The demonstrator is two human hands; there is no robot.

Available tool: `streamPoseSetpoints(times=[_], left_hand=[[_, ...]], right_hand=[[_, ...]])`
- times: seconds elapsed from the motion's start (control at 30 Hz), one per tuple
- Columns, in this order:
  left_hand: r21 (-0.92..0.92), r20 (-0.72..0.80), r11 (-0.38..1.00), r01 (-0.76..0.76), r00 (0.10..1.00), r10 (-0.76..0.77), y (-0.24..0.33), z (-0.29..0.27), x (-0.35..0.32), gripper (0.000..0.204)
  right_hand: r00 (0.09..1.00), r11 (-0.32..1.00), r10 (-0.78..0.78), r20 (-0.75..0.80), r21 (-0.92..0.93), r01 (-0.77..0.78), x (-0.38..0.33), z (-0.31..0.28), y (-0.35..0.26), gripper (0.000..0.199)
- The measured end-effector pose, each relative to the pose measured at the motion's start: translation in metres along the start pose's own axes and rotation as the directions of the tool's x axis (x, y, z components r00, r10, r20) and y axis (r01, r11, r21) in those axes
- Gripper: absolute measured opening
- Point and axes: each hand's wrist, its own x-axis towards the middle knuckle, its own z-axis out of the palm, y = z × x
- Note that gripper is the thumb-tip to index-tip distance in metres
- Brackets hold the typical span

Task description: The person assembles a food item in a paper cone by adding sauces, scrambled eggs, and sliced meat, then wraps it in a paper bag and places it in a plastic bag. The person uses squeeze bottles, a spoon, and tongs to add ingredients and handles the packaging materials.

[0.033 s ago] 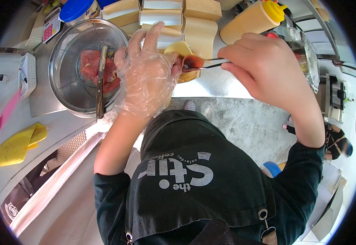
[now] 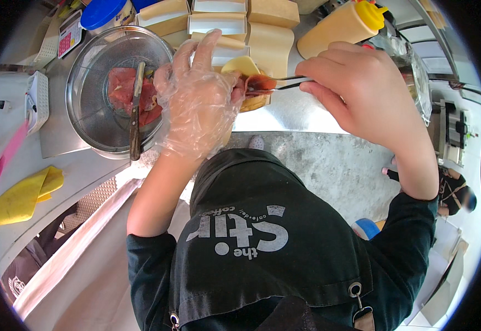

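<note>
Reddish slice (image 2: 262, 83) lies between the two hands (image 2: 199, 102) (image 2: 359, 91).

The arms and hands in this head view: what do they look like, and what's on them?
The left hand wears a loose, crinkled, see-through plastic glove ending around the wrist. The right hand is ungloved. Plain dark sleeves end near the elbows, leaving both forearms bare; no watch or cables show.

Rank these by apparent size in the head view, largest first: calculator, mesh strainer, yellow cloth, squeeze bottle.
1. Mesh strainer
2. Squeeze bottle and yellow cloth: too alike to rank
3. Calculator
</note>
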Motion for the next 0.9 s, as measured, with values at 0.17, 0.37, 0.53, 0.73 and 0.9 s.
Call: streamPoseSetpoints(times=[0.17, 0.37, 0.53, 0.73, 0.9], left_hand=[[-0.031, -0.026, 0.999, -0.016, 1.000, 0.015, -0.001, 0.004, 0.008, 0.018], [-0.027, -0.038, 0.998, -0.055, 0.998, 0.054, 0.001, 0.006, 0.007, 0.014], [0.059, -0.040, 0.996, -0.064, 0.997, 0.066, 0.001, 0.006, 0.010, 0.011], [0.108, -0.021, 0.992, -0.059, 0.998, 0.061, 0.001, 0.004, 0.015, 0.016], [0.109, 0.006, 0.992, -0.070, 0.998, 0.070, 0.001, 0.001, 0.013, 0.018]], right_hand=[[0.999, 0.999, 0.011, -0.033, -0.031, -0.012, 0.011, 0.011, 0.012, 0.012], [0.994, 0.993, 0.110, -0.019, 0.035, -0.109, 0.011, 0.018, 0.018, 0.014], [0.991, 0.991, 0.123, -0.048, 0.052, -0.121, 0.007, 0.013, 0.011, 0.013], [1.000, 1.000, -0.001, 0.011, 0.018, 0.001, -0.001, 0.010, 0.006, 0.011], [0.997, 0.998, 0.048, -0.066, 0.046, -0.045, -0.006, 0.004, 0.007, 0.011]])
